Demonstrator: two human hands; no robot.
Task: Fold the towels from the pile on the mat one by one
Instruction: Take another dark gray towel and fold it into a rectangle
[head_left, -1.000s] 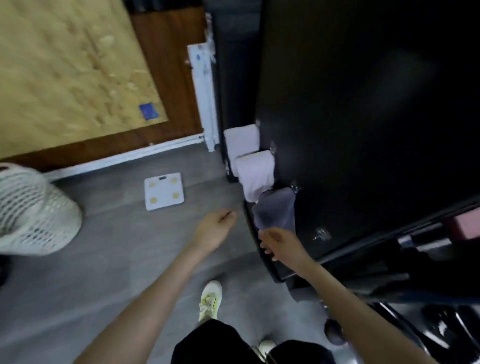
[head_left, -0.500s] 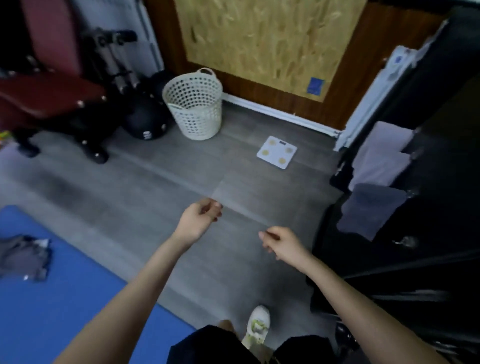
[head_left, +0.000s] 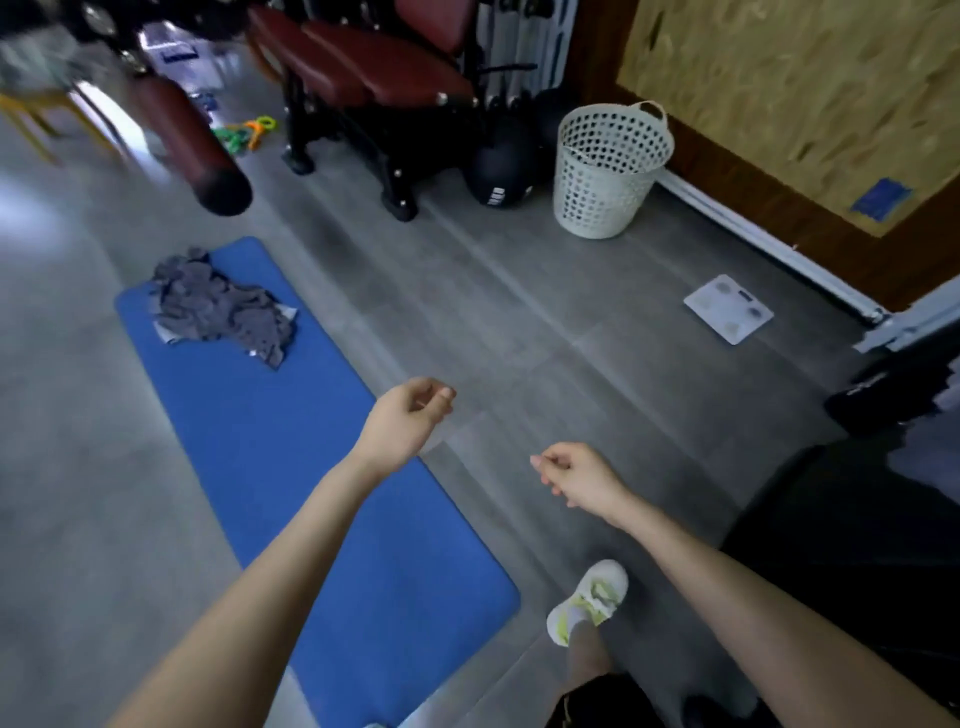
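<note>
While left hand (head_left: 410, 415) and right hand (head_left: 576, 475) curl loosely, empty, towel pile (head_left: 218, 306) well apart

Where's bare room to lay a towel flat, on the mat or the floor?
The mat is bare from the towel pile down to its near end. The floor is open between mat, basket and scale. Crowded: the mat's far end under the pile, and the back by the bench and ball.

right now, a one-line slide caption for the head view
Empty left hand and right hand held out, grey towel pile at the far end of the blue mat.
</note>
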